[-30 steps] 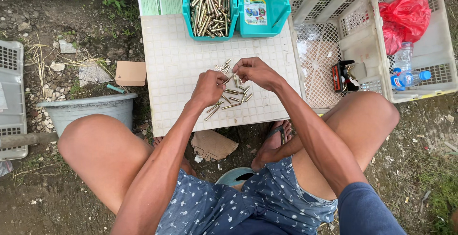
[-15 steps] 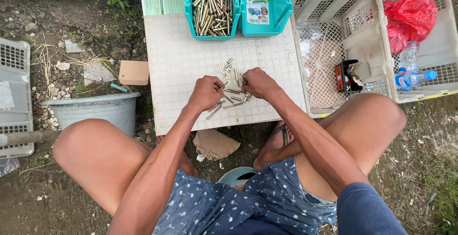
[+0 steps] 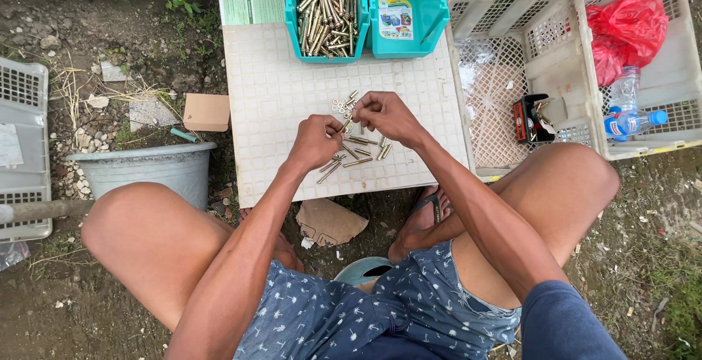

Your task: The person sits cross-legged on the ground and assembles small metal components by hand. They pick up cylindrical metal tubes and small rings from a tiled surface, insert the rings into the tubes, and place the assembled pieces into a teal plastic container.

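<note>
Nearest the camera, the person sits with knees spread over a torn scrap of brown cardboard [image 3: 330,221] on the dirt. Both hands meet over a white tiled board [image 3: 270,111]. The left hand [image 3: 314,141] and the right hand [image 3: 386,115] are close together, fingers pinched on a single brass-coloured bolt [image 3: 344,123] held between them; how it is gripped underneath is hidden by the fingers. Below the hands, loose bolts [image 3: 358,154] lie scattered on the board, and a small cluster of washers [image 3: 341,104] sits just beyond.

To the left stands a grey plastic tub [image 3: 146,166], its inside not visible from here. Beside it lies a small brown cardboard box [image 3: 207,111].

To the right, a white slatted crate [image 3: 504,46] holds clear plastic sheeting and a small black and red packet [image 3: 528,119], too small to make out. The next white crate [image 3: 676,60], cut off at the frame edge, holds a red plastic bag [image 3: 625,27] and a clear bottle with a blue cap [image 3: 632,121].

Farthest off, a teal bin [image 3: 295,27] is full of brass-coloured bolts. Its teal neighbour [image 3: 431,9] holds only a rectangular colourful label card [image 3: 395,18]. A green and white printed sheet [image 3: 251,4] lies at the board's far left corner. Another white crate [image 3: 25,148] is cropped at the left.
</note>
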